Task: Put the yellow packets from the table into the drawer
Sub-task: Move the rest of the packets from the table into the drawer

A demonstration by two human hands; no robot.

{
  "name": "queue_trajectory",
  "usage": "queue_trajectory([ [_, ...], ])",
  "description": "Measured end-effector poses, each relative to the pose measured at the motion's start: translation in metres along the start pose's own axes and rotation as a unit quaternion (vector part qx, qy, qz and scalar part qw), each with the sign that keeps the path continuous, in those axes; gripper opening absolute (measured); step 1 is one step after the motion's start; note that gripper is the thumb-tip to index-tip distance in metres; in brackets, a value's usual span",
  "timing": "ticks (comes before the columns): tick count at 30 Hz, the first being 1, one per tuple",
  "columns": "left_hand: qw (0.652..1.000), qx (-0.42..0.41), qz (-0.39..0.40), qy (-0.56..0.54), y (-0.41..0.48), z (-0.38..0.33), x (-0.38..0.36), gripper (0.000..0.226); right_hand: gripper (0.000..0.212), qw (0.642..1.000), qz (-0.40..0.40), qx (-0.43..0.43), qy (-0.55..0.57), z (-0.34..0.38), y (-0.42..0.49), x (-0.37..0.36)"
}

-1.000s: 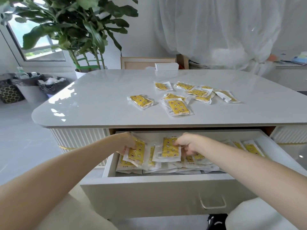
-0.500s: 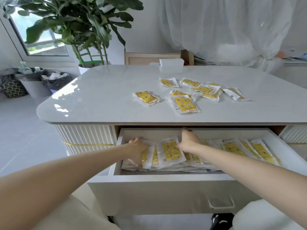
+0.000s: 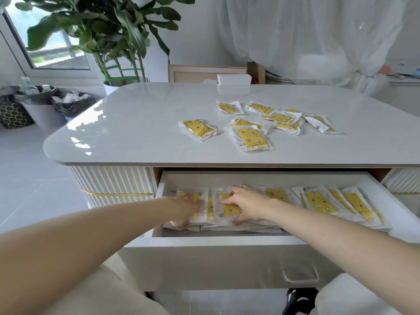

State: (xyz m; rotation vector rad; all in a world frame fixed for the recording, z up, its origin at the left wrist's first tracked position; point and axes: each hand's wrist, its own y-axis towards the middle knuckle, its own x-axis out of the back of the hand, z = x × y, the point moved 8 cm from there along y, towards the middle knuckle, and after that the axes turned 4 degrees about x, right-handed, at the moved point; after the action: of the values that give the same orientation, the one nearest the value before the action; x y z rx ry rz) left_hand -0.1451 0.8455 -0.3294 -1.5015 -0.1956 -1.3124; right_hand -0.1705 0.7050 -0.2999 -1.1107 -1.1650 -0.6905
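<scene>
Several yellow packets in clear wrap lie on the white table (image 3: 136, 123); the nearest ones are a single packet (image 3: 200, 129) and a larger packet (image 3: 252, 139), with a cluster (image 3: 279, 118) behind. The open drawer (image 3: 227, 241) below the tabletop holds a layer of the same yellow packets (image 3: 318, 202). My left hand (image 3: 184, 211) rests flat on the packets at the drawer's left end. Just to its right, my right hand (image 3: 246, 204) presses with spread fingers on a packet (image 3: 227, 212) lying on the pile.
A small white box (image 3: 234, 79) sits at the table's far edge. A potted plant (image 3: 109, 37) and bins (image 3: 43, 103) stand at the left. A white curtain (image 3: 318, 30) hangs behind. The drawer front has a metal handle (image 3: 300, 275).
Both hands have laid the packets they held flat onto the pile in the drawer and now press them down. The view has shifted closer and to the left.
</scene>
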Motion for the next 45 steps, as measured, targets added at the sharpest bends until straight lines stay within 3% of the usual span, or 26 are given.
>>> queue_trajectory([
  [4,1.000,0.009,0.019,-0.011,-0.006,-0.001,0.008,0.084,0.083,0.999,0.035,0.015,-0.018,0.002,-0.004,0.005],
  [7,0.999,0.008,0.034,-0.016,-0.017,-0.006,0.020,0.075,0.069,0.999,0.018,0.018,0.022,0.006,-0.016,0.021],
  [13,0.998,-0.015,-0.057,-0.018,-0.057,-0.018,0.072,0.056,0.025,0.986,-0.085,0.009,0.140,0.002,-0.050,0.074],
  [17,0.993,-0.037,-0.074,-0.083,-0.069,-0.015,0.099,0.044,0.017,0.961,-0.180,-0.018,0.210,-0.022,-0.068,0.109],
  [21,0.960,-0.017,-0.221,-0.170,-0.073,0.003,0.142,0.035,0.014,0.919,-0.309,-0.092,0.228,-0.057,-0.073,0.134],
  [23,0.928,0.003,-0.309,-0.210,-0.074,0.013,0.159,0.032,0.019,0.909,-0.333,-0.121,0.219,-0.069,-0.068,0.137],
  [26,0.901,0.037,-0.383,-0.199,-0.065,0.027,0.169,0.036,0.042,0.939,-0.251,-0.143,0.188,-0.077,-0.047,0.123],
  [28,0.909,0.056,-0.376,-0.173,-0.051,0.037,0.166,0.045,0.048,0.963,-0.181,-0.150,0.131,-0.077,-0.034,0.116],
  [30,0.921,0.068,-0.347,-0.163,-0.037,0.045,0.162,0.050,0.046,0.969,-0.162,-0.152,0.109,-0.078,-0.028,0.120],
  [36,0.945,0.066,-0.264,-0.181,-0.004,0.051,0.165,0.056,0.033,0.951,-0.187,-0.120,0.217,-0.079,-0.024,0.136],
  [40,0.941,0.050,-0.266,-0.203,0.003,0.053,0.169,0.053,0.029,0.940,-0.205,-0.116,0.247,-0.077,-0.023,0.139],
  [45,0.899,0.027,-0.294,-0.322,-0.007,0.054,0.181,0.044,0.092,0.934,-0.152,-0.200,0.255,-0.088,-0.020,0.126],
])
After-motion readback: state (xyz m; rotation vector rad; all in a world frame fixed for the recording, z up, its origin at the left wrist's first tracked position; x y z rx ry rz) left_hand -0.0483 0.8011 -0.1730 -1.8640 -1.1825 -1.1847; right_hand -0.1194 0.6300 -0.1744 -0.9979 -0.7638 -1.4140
